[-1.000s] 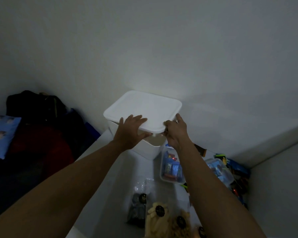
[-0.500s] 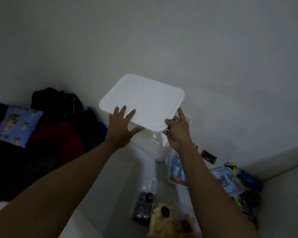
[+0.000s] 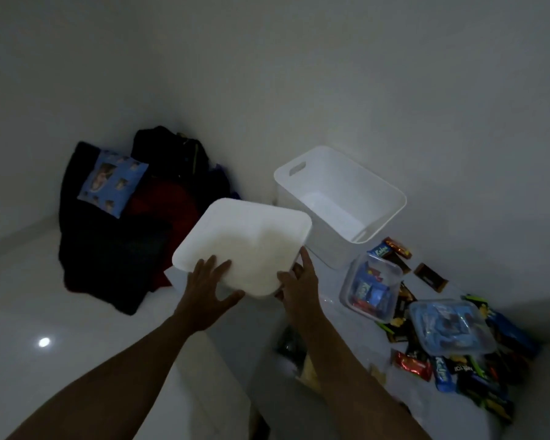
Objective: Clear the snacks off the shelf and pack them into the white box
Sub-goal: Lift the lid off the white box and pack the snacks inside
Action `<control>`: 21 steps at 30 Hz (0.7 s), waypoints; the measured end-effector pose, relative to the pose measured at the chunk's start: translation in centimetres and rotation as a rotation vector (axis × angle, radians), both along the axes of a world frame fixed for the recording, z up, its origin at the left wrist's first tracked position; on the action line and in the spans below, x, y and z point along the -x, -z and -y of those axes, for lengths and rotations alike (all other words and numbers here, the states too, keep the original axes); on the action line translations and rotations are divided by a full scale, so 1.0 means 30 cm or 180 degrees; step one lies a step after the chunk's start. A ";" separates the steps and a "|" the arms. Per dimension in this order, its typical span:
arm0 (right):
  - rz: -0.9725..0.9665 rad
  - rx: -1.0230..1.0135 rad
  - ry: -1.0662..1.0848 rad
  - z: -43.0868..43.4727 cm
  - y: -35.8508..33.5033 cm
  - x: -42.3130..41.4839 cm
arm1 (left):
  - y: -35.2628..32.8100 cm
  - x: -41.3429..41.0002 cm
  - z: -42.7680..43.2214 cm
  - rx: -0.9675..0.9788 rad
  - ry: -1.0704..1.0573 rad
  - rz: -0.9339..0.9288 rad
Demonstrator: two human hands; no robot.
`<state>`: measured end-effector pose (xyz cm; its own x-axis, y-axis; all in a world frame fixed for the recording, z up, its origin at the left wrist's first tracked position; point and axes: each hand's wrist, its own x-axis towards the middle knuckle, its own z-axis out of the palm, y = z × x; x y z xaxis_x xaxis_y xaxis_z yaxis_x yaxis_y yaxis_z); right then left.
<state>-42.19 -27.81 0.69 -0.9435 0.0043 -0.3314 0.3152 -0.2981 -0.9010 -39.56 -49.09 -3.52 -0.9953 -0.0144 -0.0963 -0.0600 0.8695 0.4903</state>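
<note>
lid [image 3: 245, 246] off, held just left-front of white box [image 3: 340, 198]. L grip [image 3: 208, 296] flat on top, fingers straight, no curl; R grip [image 3: 299, 287] pinches lid's near corner. snacks [image 3: 451, 366] lie right-front of box on shelf [image 3: 451, 417]. Rec: set lid down left of box, level, clear of snacks

white box [image 3: 380, 198]: matt plastic | lid [image 3: 245, 242]: matt | floor [image 3: 29, 312]: glossy
</note>
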 end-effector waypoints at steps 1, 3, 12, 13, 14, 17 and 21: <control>0.0090 0.0002 0.0022 0.012 0.037 -0.025 | 0.025 -0.022 0.003 -0.0052 -0.0033 0.0201; 0.0228 0.0063 0.0046 0.028 0.098 -0.065 | 0.067 -0.054 -0.006 -0.0146 -0.0146 0.0564; 0.0899 -0.2150 -0.0736 0.064 0.238 -0.123 | 0.200 -0.039 -0.051 0.0052 -0.0236 0.1265; 0.0941 -0.2452 -0.0918 0.071 0.233 -0.121 | 0.210 -0.035 -0.054 0.0083 -0.0237 0.1261; 0.0955 -0.2658 -0.1076 0.078 0.232 -0.119 | 0.220 -0.030 -0.057 0.0116 -0.0235 0.1253; 0.1084 -0.2722 -0.1426 0.094 0.221 -0.120 | 0.244 -0.021 -0.053 0.0305 -0.0188 0.1227; 0.0968 -0.2827 -0.1785 0.096 0.246 -0.137 | 0.271 -0.024 -0.038 0.0645 0.0030 0.1314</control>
<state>-38.08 -30.68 -6.69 -0.7651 -0.0479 -0.6421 0.4490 0.6751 -0.5853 -38.84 -47.95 -11.66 -0.8743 -0.0649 -0.4811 -0.2063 0.9468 0.2471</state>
